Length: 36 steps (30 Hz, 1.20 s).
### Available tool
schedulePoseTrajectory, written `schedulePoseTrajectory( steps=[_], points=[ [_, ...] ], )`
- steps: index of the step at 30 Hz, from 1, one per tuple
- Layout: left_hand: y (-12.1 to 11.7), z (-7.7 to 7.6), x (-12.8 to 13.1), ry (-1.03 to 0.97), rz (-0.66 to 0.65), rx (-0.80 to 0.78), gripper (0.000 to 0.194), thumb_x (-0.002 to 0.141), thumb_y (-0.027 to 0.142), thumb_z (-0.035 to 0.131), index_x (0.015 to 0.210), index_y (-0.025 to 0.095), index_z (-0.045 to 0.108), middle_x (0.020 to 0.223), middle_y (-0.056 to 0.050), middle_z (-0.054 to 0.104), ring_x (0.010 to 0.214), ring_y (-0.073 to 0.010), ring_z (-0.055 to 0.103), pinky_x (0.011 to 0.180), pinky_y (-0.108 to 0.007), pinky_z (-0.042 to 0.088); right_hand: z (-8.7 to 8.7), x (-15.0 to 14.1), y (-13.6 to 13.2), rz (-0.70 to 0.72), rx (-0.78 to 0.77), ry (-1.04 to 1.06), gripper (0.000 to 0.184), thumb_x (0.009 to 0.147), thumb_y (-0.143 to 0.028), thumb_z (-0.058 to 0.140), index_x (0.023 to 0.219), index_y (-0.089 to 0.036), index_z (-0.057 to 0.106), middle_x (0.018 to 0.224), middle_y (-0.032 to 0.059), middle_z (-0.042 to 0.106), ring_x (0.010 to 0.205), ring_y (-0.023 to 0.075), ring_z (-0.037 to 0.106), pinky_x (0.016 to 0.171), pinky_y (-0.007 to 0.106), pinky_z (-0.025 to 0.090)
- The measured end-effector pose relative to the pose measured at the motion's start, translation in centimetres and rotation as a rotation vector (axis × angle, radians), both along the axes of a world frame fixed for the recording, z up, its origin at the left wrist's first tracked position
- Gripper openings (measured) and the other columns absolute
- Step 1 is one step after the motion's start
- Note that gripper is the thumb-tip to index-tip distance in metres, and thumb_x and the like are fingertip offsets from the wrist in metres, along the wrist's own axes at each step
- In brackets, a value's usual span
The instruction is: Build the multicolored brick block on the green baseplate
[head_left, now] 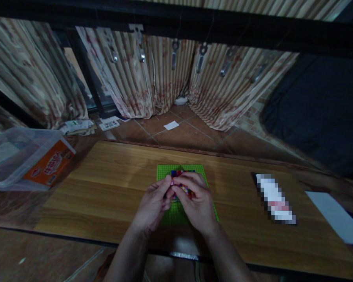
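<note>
A green studded baseplate (161, 171) lies on the wooden table, with small multicoloured toy bricks (188, 190) on its middle. Over it, my left hand (155, 199) and my right hand (196, 197) meet fingertip to fingertip. Between them shows a small pink toy brick (172, 183), pinched by the fingers of both. My fingers hide much of the colourful bricks and part of the baseplate.
A clear plastic bin (20, 156) with an orange label stands at the left. On the right of the table (100, 184) lie a blurred-out dark-edged device (276, 199) and a white sheet (335, 215). Curtains and a tiled floor are beyond.
</note>
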State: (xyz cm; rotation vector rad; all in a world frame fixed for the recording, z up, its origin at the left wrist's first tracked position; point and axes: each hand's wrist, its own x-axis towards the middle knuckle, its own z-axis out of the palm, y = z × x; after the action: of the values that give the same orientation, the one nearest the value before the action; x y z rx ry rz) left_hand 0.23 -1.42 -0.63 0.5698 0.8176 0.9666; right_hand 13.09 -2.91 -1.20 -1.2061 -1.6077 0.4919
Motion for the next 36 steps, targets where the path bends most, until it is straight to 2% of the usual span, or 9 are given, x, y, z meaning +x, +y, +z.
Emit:
schedulePoseTrajectory(
  steps=[8,13,17,21,23,26,31,36],
  points=[
    [-0.1,-0.2,0.2,0.109,0.007,0.032,0.049,0.069,0.056,0.070,0.055,0.014,0.049,0.047,0.007,0.037,0.038,-0.0010,0.022,0.037,-0.018,0.013,-0.1,-0.1,0.0,-0.013,0.026,-0.011,0.014,0.087,-0.021,0.060,0.094,-0.027,0.071,0.094,0.0027,0.063,0.092,0.0180,0.058,0.080,0.034,0.048],
    [0.2,-0.6,0.1,0.099,0.072,0.033,0.041,0.068,0.051,0.073,0.074,0.012,0.063,0.051,0.007,0.039,0.039,-0.0003,0.022,0.037,-0.016,0.011,-0.2,0.4,0.1,-0.090,0.037,0.039,0.013,0.086,-0.022,0.061,0.093,-0.027,0.071,0.095,0.0027,0.064,0.094,0.0184,0.059,0.081,0.034,0.048],
    [0.5,-0.8,-0.1,0.100,0.161,-0.007,0.040,0.067,0.047,0.074,0.081,0.010,0.066,0.055,0.006,0.042,0.039,0.0004,0.024,0.037,-0.015,0.012,-0.2,0.7,0.2,-0.162,0.014,0.076,0.010,0.086,-0.022,0.061,0.090,-0.024,0.070,0.092,0.0023,0.066,0.091,0.0176,0.060,0.080,0.032,0.048],
    [0.7,-0.6,-0.4,0.069,0.246,-0.087,0.035,0.079,0.042,0.061,0.085,0.008,0.065,0.056,0.005,0.044,0.038,-0.0003,0.024,0.036,-0.015,0.013,-0.4,0.6,0.3,-0.200,-0.033,0.141,0.009,0.086,-0.024,0.060,0.089,-0.023,0.068,0.087,0.0014,0.068,0.084,0.0162,0.062,0.077,0.030,0.048],
    [0.8,-0.3,-0.5,0.030,0.282,-0.159,0.027,0.083,0.033,0.054,0.085,0.008,0.063,0.056,0.004,0.043,0.037,-0.0010,0.024,0.035,-0.015,0.014,-0.6,0.6,0.3,-0.217,-0.055,0.165,0.008,0.085,-0.024,0.061,0.088,-0.023,0.068,0.085,0.0006,0.068,0.081,0.0155,0.062,0.075,0.029,0.048],
    [1.0,0.1,-0.6,-0.016,0.312,-0.236,0.019,0.082,0.020,0.047,0.086,0.008,0.061,0.056,0.004,0.044,0.037,-0.0019,0.026,0.035,-0.015,0.016,-0.8,0.7,0.3,-0.238,-0.094,0.188,0.008,0.085,-0.026,0.061,0.087,-0.023,0.069,0.083,-0.0001,0.068,0.078,0.0149,0.063,0.073,0.027,0.049],
    [0.9,0.1,-0.6,-0.021,0.315,-0.236,0.018,0.078,0.012,0.047,0.089,0.008,0.060,0.059,0.003,0.044,0.038,-0.0018,0.028,0.035,-0.014,0.017,-1.1,0.9,0.5,-0.241,-0.092,0.212,0.016,0.088,-0.027,0.057,0.098,-0.023,0.069,0.092,0.0019,0.070,0.085,0.0161,0.064,0.077,0.029,0.050],
    [0.7,-0.2,-0.5,-0.003,0.259,-0.185,0.017,0.075,0.016,0.057,0.091,0.010,0.059,0.059,0.005,0.044,0.039,-0.0008,0.026,0.035,-0.013,0.015,-1.0,1.1,0.6,-0.239,-0.067,0.196,0.018,0.090,-0.025,0.054,0.099,-0.024,0.069,0.095,0.0029,0.069,0.088,0.0164,0.064,0.079,0.030,0.050]
  ],
)
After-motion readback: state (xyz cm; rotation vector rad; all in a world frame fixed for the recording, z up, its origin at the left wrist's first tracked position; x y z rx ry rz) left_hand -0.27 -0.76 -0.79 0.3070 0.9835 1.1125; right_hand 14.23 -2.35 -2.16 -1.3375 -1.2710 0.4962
